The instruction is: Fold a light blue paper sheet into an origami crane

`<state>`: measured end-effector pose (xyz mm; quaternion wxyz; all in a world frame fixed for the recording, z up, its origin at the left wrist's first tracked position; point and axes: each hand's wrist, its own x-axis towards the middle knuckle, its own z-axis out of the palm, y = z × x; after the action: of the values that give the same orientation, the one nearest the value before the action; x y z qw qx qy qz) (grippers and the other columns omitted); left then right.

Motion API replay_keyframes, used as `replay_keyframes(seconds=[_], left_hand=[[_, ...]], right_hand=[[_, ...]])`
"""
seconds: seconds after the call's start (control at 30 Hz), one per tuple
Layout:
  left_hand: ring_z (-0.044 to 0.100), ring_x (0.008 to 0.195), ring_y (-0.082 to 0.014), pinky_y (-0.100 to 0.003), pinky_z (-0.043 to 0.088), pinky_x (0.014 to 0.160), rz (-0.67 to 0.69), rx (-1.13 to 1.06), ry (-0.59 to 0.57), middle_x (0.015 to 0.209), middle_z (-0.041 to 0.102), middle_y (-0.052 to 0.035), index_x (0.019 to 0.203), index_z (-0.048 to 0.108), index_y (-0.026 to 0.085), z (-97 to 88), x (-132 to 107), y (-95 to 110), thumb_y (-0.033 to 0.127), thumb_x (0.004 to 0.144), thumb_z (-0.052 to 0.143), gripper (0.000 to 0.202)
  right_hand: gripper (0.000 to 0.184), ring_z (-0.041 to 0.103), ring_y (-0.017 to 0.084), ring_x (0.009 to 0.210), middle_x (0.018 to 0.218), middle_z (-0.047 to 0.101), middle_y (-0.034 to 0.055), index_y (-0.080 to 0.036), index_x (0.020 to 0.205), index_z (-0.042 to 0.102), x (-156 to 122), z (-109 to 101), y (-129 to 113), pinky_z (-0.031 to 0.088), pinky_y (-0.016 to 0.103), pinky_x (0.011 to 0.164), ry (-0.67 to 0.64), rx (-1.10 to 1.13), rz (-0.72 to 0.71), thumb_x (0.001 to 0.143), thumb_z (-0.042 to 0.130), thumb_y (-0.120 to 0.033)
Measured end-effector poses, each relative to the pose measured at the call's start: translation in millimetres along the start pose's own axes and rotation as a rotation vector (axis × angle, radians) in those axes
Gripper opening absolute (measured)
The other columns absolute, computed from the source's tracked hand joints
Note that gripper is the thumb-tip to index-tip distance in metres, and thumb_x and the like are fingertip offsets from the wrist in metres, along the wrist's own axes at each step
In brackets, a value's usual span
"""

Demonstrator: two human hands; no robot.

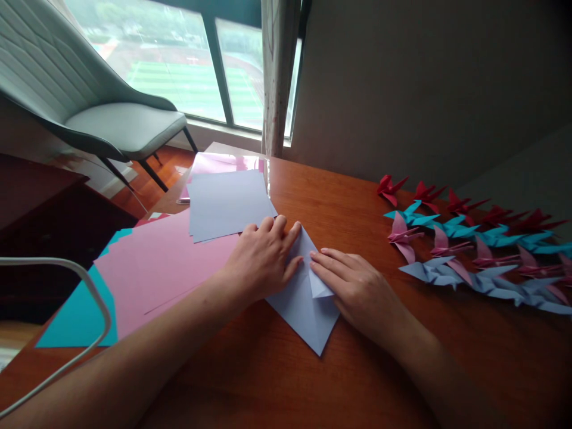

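A pale lilac-blue sheet of origami paper (297, 307) lies on the table in front of me, turned cornerwise, with creases across it. One flap (320, 285) is folded over on its right side. My left hand (263, 256) rests on the sheet's upper left part, forefinger stretched along the upper edge and thumb apart, pressing down. On the right side, my right hand (353, 283) lies with extended fingers on the folded flap, fingertips near the middle of the sheet. Its thumb is hidden. Both hands cover parts of the paper.
Loose blue-grey sheets (227, 199), pink sheets (165, 256) and turquoise sheets (75, 322) lie at left. Folded cranes stand in rows at right: red (388, 189), turquoise (413, 215), pink (402, 237), pale blue (433, 273). A white cable (100, 298) loops at left; a chair (129, 128) stands beyond.
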<state>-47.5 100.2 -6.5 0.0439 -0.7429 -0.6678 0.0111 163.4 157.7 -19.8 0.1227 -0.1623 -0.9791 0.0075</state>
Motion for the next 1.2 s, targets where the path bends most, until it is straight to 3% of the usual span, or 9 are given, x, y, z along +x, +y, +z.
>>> replay_keyframes(seconds=[0.47,0.63,0.77,0.87,1.0,1.1,1.2], left_hand=[[0.052,0.102,-0.0303,-0.040,0.044,0.073,0.007,0.005,0.010,0.120,0.054,-0.0150,0.146,0.039,0.017,1.7,0,-1,0.051,0.098,0.034,0.059],[0.054,0.100,-0.0287,-0.039,0.046,0.073,-0.011,0.018,0.001,0.117,0.056,-0.0151,0.141,0.043,0.012,-11.0,-6,7,0.041,0.096,0.047,0.054],[0.056,0.090,-0.0232,-0.035,0.047,0.067,0.148,-0.008,-0.068,0.116,0.058,-0.0109,0.114,0.062,0.016,-24.6,-15,24,0.025,0.097,0.043,0.027],[0.057,0.088,-0.0217,-0.035,0.048,0.064,0.224,-0.011,-0.117,0.123,0.059,-0.0100,0.115,0.065,0.017,-23.9,-19,33,0.017,0.095,0.043,0.029],[0.058,0.094,-0.0240,-0.035,0.051,0.067,0.238,0.027,-0.089,0.139,0.054,-0.0135,0.125,0.062,0.012,-14.2,-20,35,0.017,0.095,0.043,0.036],[0.057,0.097,-0.0254,-0.037,0.053,0.070,0.267,0.032,-0.073,0.145,0.050,-0.0147,0.129,0.060,0.009,-9.8,-21,35,0.019,0.095,0.043,0.040],[0.058,0.098,-0.0263,-0.037,0.053,0.069,0.298,0.016,-0.087,0.146,0.050,-0.0149,0.129,0.061,0.011,-9.7,-22,36,0.024,0.095,0.044,0.041]], right_hand=[[0.044,0.055,0.028,0.127,0.140,0.060,0.0094,-0.014,0.130,0.061,-2,1,1,0.051,0.044,0.099,-0.025,0.017,0.008,0.089,0.049,-0.007],[0.047,0.054,0.027,0.128,0.140,0.059,0.0081,-0.014,0.132,0.060,-1,0,1,0.049,0.043,0.102,-0.045,0.038,0.029,0.087,0.050,-0.006],[0.048,0.054,0.027,0.128,0.141,0.059,0.0089,-0.014,0.134,0.059,0,-1,0,0.050,0.044,0.101,-0.049,0.048,0.042,0.087,0.050,-0.006],[0.049,0.054,0.027,0.128,0.141,0.058,0.0097,-0.012,0.135,0.057,0,-1,-1,0.050,0.044,0.102,-0.057,0.050,0.044,0.088,0.049,-0.007],[0.051,0.053,0.028,0.130,0.143,0.056,0.0090,-0.012,0.138,0.055,-1,-4,-2,0.048,0.045,0.104,-0.089,0.069,0.065,0.087,0.049,-0.008],[0.052,0.052,0.029,0.130,0.143,0.056,0.0095,-0.014,0.139,0.055,-2,-11,-5,0.047,0.047,0.104,-0.118,0.112,0.098,0.087,0.054,-0.015],[0.053,0.053,0.032,0.128,0.139,0.060,0.0115,-0.015,0.137,0.056,-3,-22,-9,0.049,0.049,0.101,-0.141,0.167,0.147,0.087,0.061,-0.034]])
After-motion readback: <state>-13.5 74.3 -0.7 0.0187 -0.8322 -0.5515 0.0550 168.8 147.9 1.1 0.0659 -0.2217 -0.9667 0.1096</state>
